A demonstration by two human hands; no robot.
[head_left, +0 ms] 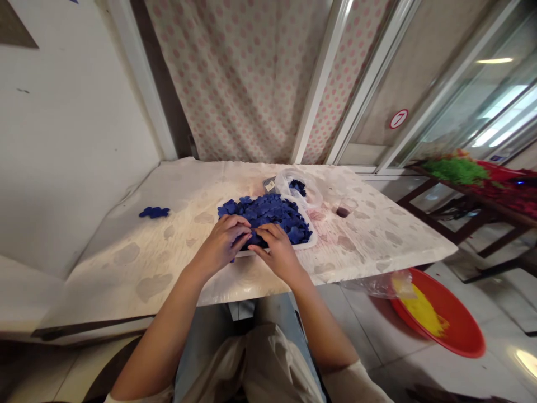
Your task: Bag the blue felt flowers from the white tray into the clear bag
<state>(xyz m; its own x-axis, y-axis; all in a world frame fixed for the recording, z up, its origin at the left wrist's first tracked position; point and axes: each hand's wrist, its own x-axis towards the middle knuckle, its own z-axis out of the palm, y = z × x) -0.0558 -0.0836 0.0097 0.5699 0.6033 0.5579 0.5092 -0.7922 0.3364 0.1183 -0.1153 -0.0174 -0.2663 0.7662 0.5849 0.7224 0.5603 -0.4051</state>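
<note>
A white tray (312, 239) heaped with blue petal-shaped pieces (268, 211) sits on the covered table. Over its near edge, my left hand (226, 240) has its fingers pinched together. Facing it, my right hand (274, 246) is also closed, its fingertips close to the left ones. Something blue shows between the two hands, but which piece each one grips is too small to tell. A small group of blue pieces (154, 212) lies apart at the left of the table.
Behind the tray are a clear plastic bag (316, 187) with dark blue pieces and a cup (344, 209) of dark liquid. A red basin (465, 330) with yellow material stands on the floor at right. Another table (436, 180) holds green and red material.
</note>
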